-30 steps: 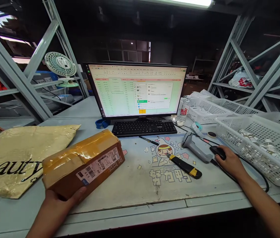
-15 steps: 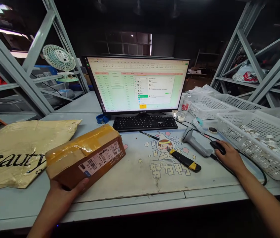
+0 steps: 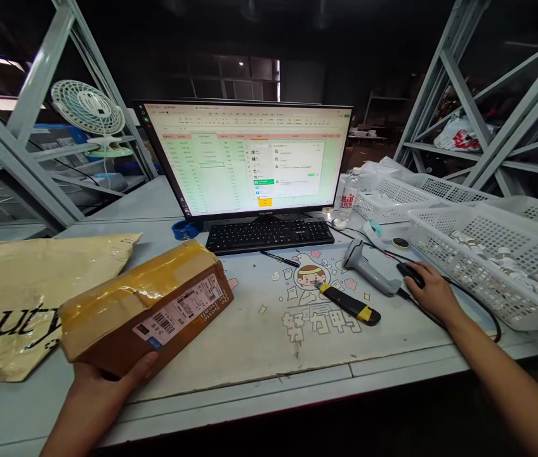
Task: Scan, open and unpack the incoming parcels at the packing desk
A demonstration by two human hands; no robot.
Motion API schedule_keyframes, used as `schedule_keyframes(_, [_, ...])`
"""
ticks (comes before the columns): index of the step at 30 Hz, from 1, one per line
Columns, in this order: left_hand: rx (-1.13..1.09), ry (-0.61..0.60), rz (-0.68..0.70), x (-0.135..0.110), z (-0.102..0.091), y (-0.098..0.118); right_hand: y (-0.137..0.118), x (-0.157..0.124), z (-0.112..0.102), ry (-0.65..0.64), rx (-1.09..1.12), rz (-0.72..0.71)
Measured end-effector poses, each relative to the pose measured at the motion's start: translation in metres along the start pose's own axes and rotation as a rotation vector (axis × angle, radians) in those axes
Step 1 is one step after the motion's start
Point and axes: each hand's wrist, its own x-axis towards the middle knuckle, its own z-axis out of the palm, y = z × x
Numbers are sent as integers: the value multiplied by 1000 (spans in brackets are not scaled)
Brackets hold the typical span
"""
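A brown cardboard box [image 3: 155,295] sealed with yellowish tape rests tilted at the left of the desk mat, a shipping label on its near side. My left hand [image 3: 102,387] grips its lower near corner, thumb on the front and the other fingers hidden beneath. On the right, my right hand [image 3: 433,293] is wrapped over a black computer mouse [image 3: 410,275]. Left of that hand lies a grey barcode scanner [image 3: 371,271]. A black and yellow utility knife [image 3: 349,303] lies on the mat, blade end toward the monitor. The monitor [image 3: 250,158] shows a spreadsheet with a chat window over it.
A black keyboard [image 3: 269,235] and a pen [image 3: 279,258] lie before the monitor. A large tan mailer bag [image 3: 26,285] covers the left side. White plastic baskets [image 3: 483,273] with small bottles stand right, near a clear bottle [image 3: 349,193]. A small fan [image 3: 89,108] stands back left.
The camera view has shifted slightly to the right, so most things sit further left. My left hand still holds the box and my right hand stays on the mouse.
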Motion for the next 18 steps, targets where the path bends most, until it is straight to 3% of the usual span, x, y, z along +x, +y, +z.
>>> schedule_keyframes(12, [-11, 4, 5, -9, -1, 15, 0, 0, -1, -16, 2, -11])
schedule_keyframes(18, [10, 7, 13, -6, -1, 9, 3, -1, 0, -18, -16, 3])
